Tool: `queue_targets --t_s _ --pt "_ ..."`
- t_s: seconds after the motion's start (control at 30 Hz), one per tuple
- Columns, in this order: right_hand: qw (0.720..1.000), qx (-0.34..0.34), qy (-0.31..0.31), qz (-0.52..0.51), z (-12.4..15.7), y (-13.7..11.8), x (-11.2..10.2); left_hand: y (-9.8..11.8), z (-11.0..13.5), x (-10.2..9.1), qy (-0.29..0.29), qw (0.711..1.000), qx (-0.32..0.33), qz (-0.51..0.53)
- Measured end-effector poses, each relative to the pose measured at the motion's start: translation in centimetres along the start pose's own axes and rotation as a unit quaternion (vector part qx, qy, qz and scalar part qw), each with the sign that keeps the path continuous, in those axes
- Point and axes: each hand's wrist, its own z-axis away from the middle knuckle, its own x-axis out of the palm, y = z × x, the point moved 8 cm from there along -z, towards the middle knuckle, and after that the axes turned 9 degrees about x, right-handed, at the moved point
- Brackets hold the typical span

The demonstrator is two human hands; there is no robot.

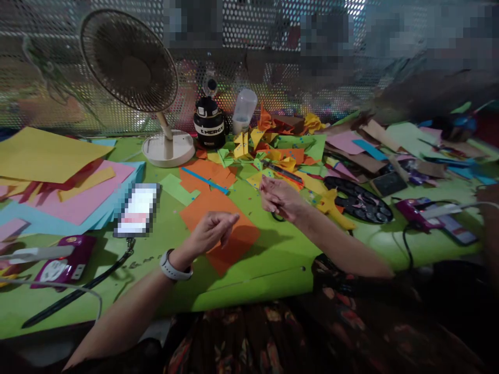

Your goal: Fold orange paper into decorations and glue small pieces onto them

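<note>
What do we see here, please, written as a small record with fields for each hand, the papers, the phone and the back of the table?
Left hand: fingers curled, over a flat orange paper sheet; contact unclear
Right hand: fingers bunched, right of that sheet; grip unclear
Papers: narrow blue paper strip across orange paper pieces, beyond the sheet
Phone: dark-edged rectangular phone, screen lit, left of the sheet
Back of green table: round fan with white base, black bottle labelled ENERGY

A papercraft work area is suggested: the bright green bench (286,257) is strewn with coloured paper sheets (50,156) left of the hands (212,230) and folded yellow paper shapes (241,146) beyond them, before a perforated grey screen (265,31).
</note>
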Motion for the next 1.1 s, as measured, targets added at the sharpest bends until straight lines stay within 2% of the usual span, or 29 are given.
queue_targets --t_s 0.07,0.17,0.3,0.37,0.43,0.5,0.57,0.6,0.63,0.67,0.7,0.73,0.77,0.8,0.83,0.9,0.97,1.03,1.1 --pt "1.000 0.003 -0.005 0.012 0.8 1.2 0.5 1.1 0.3 1.4 -0.073 0.997 0.003 0.002" --pt "1.000 0.010 0.007 0.010 1.8 2.8 0.9 2.8 0.5 2.2 -0.113 0.993 0.022 -0.017" --pt "1.000 0.026 0.010 0.003 2.7 3.9 1.3 3.4 1.5 3.7 -0.205 0.979 -0.009 -0.007" --pt "0.998 0.020 -0.004 0.052 2.9 4.1 1.7 3.8 2.2 4.4 -0.237 0.971 -0.005 -0.014" --pt "0.988 -0.019 -0.028 0.148 3.0 4.3 2.2 4.3 2.9 4.8 -0.248 0.968 0.010 -0.026" --pt "0.955 -0.075 -0.069 0.280 3.2 5.1 3.2 4.7 3.7 4.9 -0.246 0.969 0.013 -0.015" --pt "0.892 -0.127 -0.116 0.417 3.6 6.8 4.5 4.9 4.2 4.2 -0.217 0.976 0.010 0.008" --pt "0.855 -0.146 -0.136 0.479 3.8 7.8 5.1 4.9 4.2 3.2 -0.181 0.983 0.012 0.012" --pt "0.818 -0.163 -0.144 0.533 4.0 8.8 5.5 4.8 4.0 1.7 -0.118 0.993 0.016 0.005" --pt "0.783 -0.174 -0.144 0.580 4.2 9.7 5.8 4.8 3.8 -0.6 -0.017 0.999 0.033 -0.012" --pt "0.750 -0.181 -0.140 0.621 4.3 10.4 6.0 4.7 3.9 -3.1 0.091 0.994 0.040 -0.048" --pt "0.722 -0.185 -0.131 0.654 4.3 10.8 6.1 4.6 4.1 -5.2 0.175 0.979 0.047 -0.093" --pt "0.699 -0.188 -0.123 0.679 4.3 11.1 6.1 4.1 4.3 -6.8 0.218 0.964 0.037 -0.147" --pt "0.682 -0.195 -0.117 0.695 4.3 11.3 6.1 3.5 4.2 -7.7 0.222 0.953 0.026 -0.207" --pt "0.672 -0.204 -0.112 0.703 4.4 11.3 6.1 2.7 4.0 -7.9 0.183 0.944 0.010 -0.275" --pt "0.669 -0.225 -0.113 0.699 4.6 11.2 6.0 0.6 3.7 -7.9 0.086 0.910 -0.023 -0.406" --pt "0.690 -0.233 -0.121 0.674 5.2 11.0 5.9 -1.1 3.7 -7.5 0.012 0.891 -0.035 -0.452" --pt "0.733 -0.228 -0.141 0.626 6.1 10.4 5.8 -1.5 3.9 -7.3 -0.011 0.887 -0.031 -0.461" --pt "0.798 -0.200 -0.174 0.541 7.1 9.2 5.7 -0.7 3.9 -7.3 -0.002 0.895 -0.028 -0.446"
